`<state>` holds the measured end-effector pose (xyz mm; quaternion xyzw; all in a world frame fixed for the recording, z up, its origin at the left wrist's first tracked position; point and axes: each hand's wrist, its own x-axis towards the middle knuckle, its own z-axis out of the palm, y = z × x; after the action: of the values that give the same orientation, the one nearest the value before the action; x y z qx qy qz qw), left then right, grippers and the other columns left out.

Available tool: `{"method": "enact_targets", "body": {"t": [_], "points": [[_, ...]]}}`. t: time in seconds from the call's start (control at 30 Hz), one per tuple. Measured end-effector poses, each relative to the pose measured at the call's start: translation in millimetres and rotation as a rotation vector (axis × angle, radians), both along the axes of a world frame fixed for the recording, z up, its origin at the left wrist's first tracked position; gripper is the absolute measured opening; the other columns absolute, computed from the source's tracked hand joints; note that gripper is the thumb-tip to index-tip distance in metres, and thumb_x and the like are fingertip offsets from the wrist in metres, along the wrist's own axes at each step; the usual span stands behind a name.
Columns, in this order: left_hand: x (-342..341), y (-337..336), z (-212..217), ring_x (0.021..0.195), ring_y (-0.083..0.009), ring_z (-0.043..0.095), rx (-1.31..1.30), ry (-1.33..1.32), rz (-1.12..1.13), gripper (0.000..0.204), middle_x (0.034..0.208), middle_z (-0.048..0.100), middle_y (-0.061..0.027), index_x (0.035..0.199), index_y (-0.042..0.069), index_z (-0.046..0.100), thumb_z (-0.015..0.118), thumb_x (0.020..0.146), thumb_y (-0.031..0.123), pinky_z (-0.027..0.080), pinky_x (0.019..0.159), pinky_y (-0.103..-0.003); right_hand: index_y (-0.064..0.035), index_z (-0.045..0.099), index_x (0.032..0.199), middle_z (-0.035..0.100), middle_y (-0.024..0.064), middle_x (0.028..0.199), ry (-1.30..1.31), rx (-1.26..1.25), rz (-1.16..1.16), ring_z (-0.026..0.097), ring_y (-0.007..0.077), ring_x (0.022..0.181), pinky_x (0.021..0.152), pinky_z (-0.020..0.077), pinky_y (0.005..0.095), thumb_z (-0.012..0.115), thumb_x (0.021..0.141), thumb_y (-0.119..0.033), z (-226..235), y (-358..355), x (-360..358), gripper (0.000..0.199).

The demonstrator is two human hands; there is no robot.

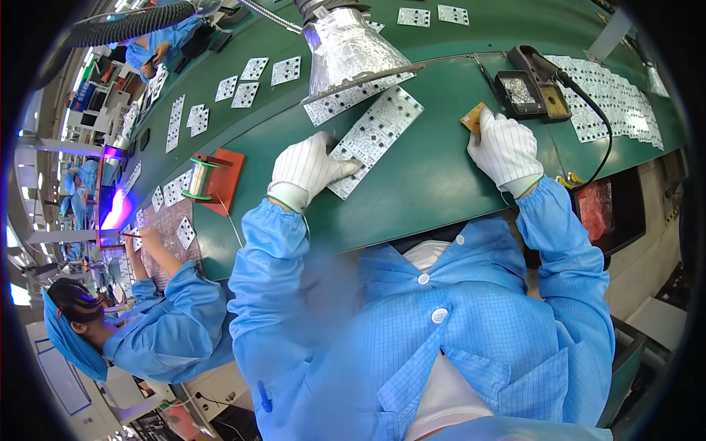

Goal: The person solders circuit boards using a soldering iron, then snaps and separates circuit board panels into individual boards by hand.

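Observation:
My left hand [312, 167], in a white striped glove, grips the near left corner of a long white circuit board panel [382, 128] with dark components on it. Its thumb lies on top of the panel. The panel slants away to the right, its far end close to another white panel [338, 106] below a foil-covered funnel hood [353, 51]. At the right, my right hand [503, 147], also gloved, pinches a small flat orange-yellow piece [472, 117]. What that piece is, I cannot make out. It is held just above the green bench, left of the soldering iron stand.
A soldering iron stand [540, 84] with a cable stands at right, beside many overlapping white boards [607, 99]. A solder wire spool [198, 178] sits on a red holder [229, 180] at left. More boards [285, 71] lie beyond. A co-worker [158, 323] sits at left.

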<state>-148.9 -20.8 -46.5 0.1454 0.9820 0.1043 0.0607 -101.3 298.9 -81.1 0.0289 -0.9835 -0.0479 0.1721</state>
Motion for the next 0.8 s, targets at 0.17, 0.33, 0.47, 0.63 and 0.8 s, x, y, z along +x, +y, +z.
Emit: {"method": "enact_targets", "body": {"t": [0.17, 0.33, 0.47, 0.63, 0.8], "points": [[24.1, -3.4, -9.6, 0.073, -0.0378, 0.058, 0.210, -0.174, -0.101, 0.048, 0.076, 0.059, -0.0200, 0.087, -0.001, 0.063, 0.065, 0.081, 0.046, 0.046, 0.068, -0.042, -0.0077, 0.057, 0.082, 0.064, 0.0135, 0.068, -0.028, -0.037, -0.067, 0.064, 0.0315, 0.059, 0.054, 0.0523, 0.0441, 0.056, 0.085, -0.022, -1.8, 24.1, -18.5, 0.015], [68.2, 5.8, -4.3, 0.075, -0.0373, 0.052, 0.884, -0.446, 0.025, 0.040, 0.078, 0.054, -0.0199, 0.100, -0.004, 0.061, 0.057, 0.089, 0.034, 0.042, 0.068, -0.041, -0.0047, 0.062, 0.087, 0.063, 0.0155, 0.072, 0.164, -0.456, 0.227, 0.063, 0.0345, 0.068, 0.058, 0.0489, 0.0427, 0.058, 0.088, -0.018, 9.0, 14.8, 11.4, 0.014], [82.2, 3.6, -12.5, 0.075, -0.0332, 0.053, 0.935, -0.319, -0.202, 0.037, 0.081, 0.054, -0.0188, 0.102, -0.005, 0.060, 0.056, 0.091, 0.030, 0.042, 0.067, -0.038, -0.0049, 0.063, 0.092, 0.061, 0.0068, 0.072, 0.145, -0.751, 0.723, 0.058, 0.0251, 0.059, 0.054, 0.0458, 0.0365, 0.068, 0.076, -0.010, 36.9, -22.8, 58.4, 0.018], [85.8, 16.7, 5.7, 0.070, -0.0259, 0.051, 0.963, -0.529, 0.004, 0.032, 0.080, 0.055, -0.0159, 0.103, -0.004, 0.060, 0.056, 0.091, 0.026, 0.042, 0.066, -0.032, -0.0036, 0.063, 0.090, 0.062, 0.0066, 0.077, 0.162, -0.657, 1.015, 0.057, 0.0212, 0.059, 0.052, 0.0430, 0.0337, 0.074, 0.069, -0.012, 37.3, -40.6, 71.5, 0.025], [92.2, 30.9, 17.5, 0.069, -0.0245, 0.051, 1.111, -0.611, 0.004, 0.035, 0.079, 0.057, -0.0138, 0.100, -0.006, 0.060, 0.059, 0.089, 0.028, 0.043, 0.067, -0.032, -0.0074, 0.061, 0.095, 0.063, 0.0057, 0.078, -0.024, -0.781, 1.206, 0.057, 0.0219, 0.061, 0.058, 0.0418, 0.0351, 0.073, 0.071, -0.016, 42.5, -49.5, 75.3, 0.028]]}}
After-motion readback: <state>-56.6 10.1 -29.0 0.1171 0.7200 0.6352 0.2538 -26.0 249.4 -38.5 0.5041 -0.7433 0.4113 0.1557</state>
